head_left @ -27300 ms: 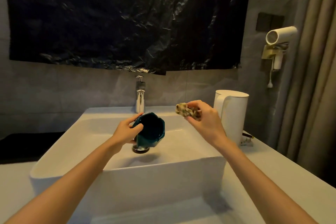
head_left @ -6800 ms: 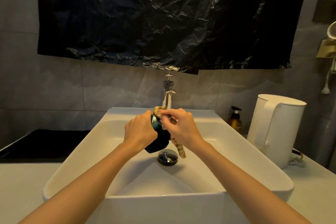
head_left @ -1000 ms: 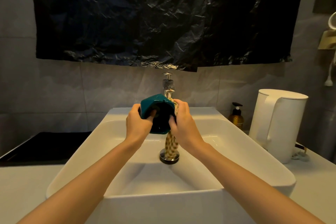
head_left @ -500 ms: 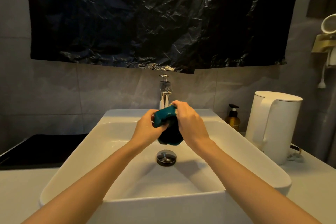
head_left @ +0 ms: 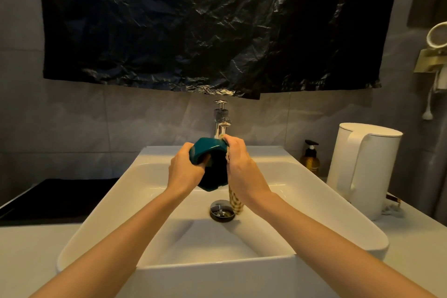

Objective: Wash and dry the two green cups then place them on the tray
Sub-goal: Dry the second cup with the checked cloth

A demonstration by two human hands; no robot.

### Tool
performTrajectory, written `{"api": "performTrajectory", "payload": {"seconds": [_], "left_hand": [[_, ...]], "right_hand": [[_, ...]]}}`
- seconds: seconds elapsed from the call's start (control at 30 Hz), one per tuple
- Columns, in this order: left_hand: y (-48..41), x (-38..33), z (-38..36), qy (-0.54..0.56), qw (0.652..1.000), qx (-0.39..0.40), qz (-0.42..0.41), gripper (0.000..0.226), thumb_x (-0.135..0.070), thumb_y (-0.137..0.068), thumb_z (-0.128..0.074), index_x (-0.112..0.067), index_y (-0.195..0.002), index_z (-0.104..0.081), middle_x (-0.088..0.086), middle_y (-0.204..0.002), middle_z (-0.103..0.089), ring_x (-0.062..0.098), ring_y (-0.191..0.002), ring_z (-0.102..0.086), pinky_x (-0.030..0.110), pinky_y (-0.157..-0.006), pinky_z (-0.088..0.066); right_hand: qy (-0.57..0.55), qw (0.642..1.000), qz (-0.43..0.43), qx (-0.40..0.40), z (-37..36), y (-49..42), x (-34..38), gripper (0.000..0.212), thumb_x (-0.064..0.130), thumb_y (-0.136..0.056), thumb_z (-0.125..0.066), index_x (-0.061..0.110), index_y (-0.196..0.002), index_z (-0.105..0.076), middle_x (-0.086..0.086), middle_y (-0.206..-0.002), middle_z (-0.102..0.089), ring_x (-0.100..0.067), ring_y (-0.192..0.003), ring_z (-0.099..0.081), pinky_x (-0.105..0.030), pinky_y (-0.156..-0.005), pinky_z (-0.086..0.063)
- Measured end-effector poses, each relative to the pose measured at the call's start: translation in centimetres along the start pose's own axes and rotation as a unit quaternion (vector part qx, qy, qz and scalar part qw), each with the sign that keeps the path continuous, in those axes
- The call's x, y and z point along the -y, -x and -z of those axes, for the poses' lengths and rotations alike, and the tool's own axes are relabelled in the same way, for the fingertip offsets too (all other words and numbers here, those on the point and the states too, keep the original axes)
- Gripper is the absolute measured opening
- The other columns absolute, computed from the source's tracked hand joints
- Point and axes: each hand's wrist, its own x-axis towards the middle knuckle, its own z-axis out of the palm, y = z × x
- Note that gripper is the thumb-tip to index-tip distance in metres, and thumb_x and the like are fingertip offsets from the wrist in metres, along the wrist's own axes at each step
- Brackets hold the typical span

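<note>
Nearest us, our two forearms reach out over the front wall of a white sink (head_left: pixel 101 225) set on a pale worktop (head_left: pixel 29 249). Down in the basin, the round metal drain (head_left: pixel 222 210) sits just below our hands.

Our left hand (head_left: pixel 186 169) grips the green cup (head_left: pixel 212 167) by its rim, fingers curled over the outside and the thumb tucked at the opening. The cup is tilted on its side, held in the air over the basin, between both hands and above the drain. Our right hand (head_left: pixel 242 167) is closed around a patterned cloth (head_left: pixel 234 201) and presses it against the cup's right side. The loose end of the cloth hangs down to just beside the drain.

Right behind the cup rises the chrome faucet (head_left: pixel 221 123), its spout partly hidden by the cup and our right fingers. To the right, on the worktop, stand an amber pump bottle (head_left: pixel 310 159), whose label is too small for us to read, and a white kettle (head_left: pixel 362 169). To the left lies a black flat slab (head_left: pixel 55 198). On the wall beyond hangs a crinkled black plastic sheet (head_left: pixel 205 26).
</note>
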Motion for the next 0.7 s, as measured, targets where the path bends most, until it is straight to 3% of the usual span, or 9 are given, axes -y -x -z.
{"api": "performTrajectory", "payload": {"seconds": [0.13,0.23,0.27,0.37,0.43,0.5,0.53,0.6,0.7], "left_hand": [[-0.2,0.2,-0.6,0.003,1.0,0.019,0.006,0.029,-0.004,-0.085,-0.063,-0.016,-0.11,-0.053,0.003,-0.101,-0.06,0.022,-0.096,-0.056,0.035,-0.085,-0.051],[-0.5,0.2,-0.4,0.078,0.995,-0.003,0.067,0.021,-0.006,-0.087,-0.061,-0.016,-0.104,-0.053,0.006,-0.101,-0.061,0.025,-0.097,-0.057,0.036,-0.084,-0.051],[-0.6,0.2,-0.2,0.103,0.991,-0.008,0.084,0.019,-0.007,-0.088,-0.061,-0.016,-0.102,-0.053,0.007,-0.101,-0.061,0.025,-0.098,-0.057,0.035,-0.082,-0.05],[-0.7,0.0,0.1,0.182,0.973,-0.022,0.138,0.017,-0.008,-0.09,-0.059,-0.015,-0.104,-0.053,0.008,-0.104,-0.06,0.027,-0.099,-0.056,0.035,-0.077,-0.051],[-0.9,-0.2,0.2,0.237,0.955,-0.038,0.174,0.016,-0.01,-0.092,-0.057,-0.016,-0.105,-0.051,0.008,-0.107,-0.058,0.027,-0.1,-0.055,0.039,-0.077,-0.053],[-1.0,-0.1,0.3,0.246,0.952,-0.055,0.174,0.017,-0.011,-0.092,-0.056,-0.015,-0.108,-0.05,0.007,-0.108,-0.058,0.027,-0.102,-0.055,0.041,-0.081,-0.054],[-1.0,0.0,0.3,0.236,0.956,-0.063,0.161,0.018,-0.011,-0.092,-0.056,-0.014,-0.109,-0.051,0.008,-0.109,-0.058,0.026,-0.103,-0.055,0.041,-0.083,-0.054],[-1.0,0.1,0.5,0.215,0.965,-0.084,0.126,0.016,-0.011,-0.091,-0.057,-0.014,-0.106,-0.05,0.007,-0.104,-0.058,0.025,-0.101,-0.055,0.04,-0.086,-0.052],[-1.0,0.0,0.9,0.193,0.973,-0.103,0.069,0.016,-0.01,-0.091,-0.058,-0.016,-0.101,-0.048,0.004,-0.099,-0.056,0.02,-0.096,-0.054,0.028,-0.076,-0.048]], "right_hand": [[0.046,0.996,0.07,-0.011,0.1,-0.7,-0.6,0.057,-0.001,-0.087,-0.063,0.005,-0.138,-0.039,-0.012,-0.135,-0.048,-0.024,-0.116,-0.054,-0.029,-0.098,-0.049],[-0.031,0.999,-0.009,0.01,0.4,-0.3,0.0,0.043,0.008,-0.1,-0.041,0.017,-0.141,-0.033,-0.003,-0.138,-0.038,-0.013,-0.1,-0.049,0.0,-0.08,-0.039],[-0.051,0.998,-0.031,0.016,0.2,-0.1,0.2,0.042,0.011,-0.102,-0.035,0.02,-0.142,-0.029,-0.001,-0.138,-0.036,-0.011,-0.097,-0.047,0.002,-0.075,-0.036],[-0.082,0.995,-0.055,0.018,-0.9,0.3,0.6,0.049,0.011,-0.101,-0.037,0.016,-0.147,-0.021,-0.003,-0.144,-0.029,-0.016,-0.112,-0.05,-0.015,-0.091,-0.044],[-0.122,0.989,-0.082,0.027,-1.3,0.5,1.2,0.052,0.016,-0.102,-0.038,0.016,-0.149,-0.017,0.002,-0.146,-0.024,-0.011,-0.123,-0.044,-0.013,-0.097,-0.041],[-0.171,0.977,-0.118,0.05,-1.6,0.5,1.5,0.053,0.02,-0.102,-0.037,0.016,-0.15,-0.014,0.007,-0.145,-0.023,-0.005,-0.124,-0.038,0.001,-0.09,-0.033],[-0.194,0.969,-0.138,0.068,-1.6,0.5,1.6,0.051,0.02,-0.102,-0.037,0.016,-0.149,-0.015,0.006,-0.143,-0.026,-0.003,-0.121,-0.038,0.0,-0.089,-0.032],[-0.241,0.947,-0.183,0.108,-1.6,0.4,1.5,0.039,0.023,-0.103,-0.035,0.016,-0.141,-0.028,0.001,-0.134,-0.039,-0.005,-0.114,-0.042,-0.011,-0.089,-0.036],[-0.288,0.908,-0.257,0.166,-1.2,0.1,1.5,0.023,0.03,-0.103,-0.035,0.015,-0.119,-0.044,-0.001,-0.112,-0.055,-0.012,-0.101,-0.051,-0.021,-0.08,-0.04]]}}
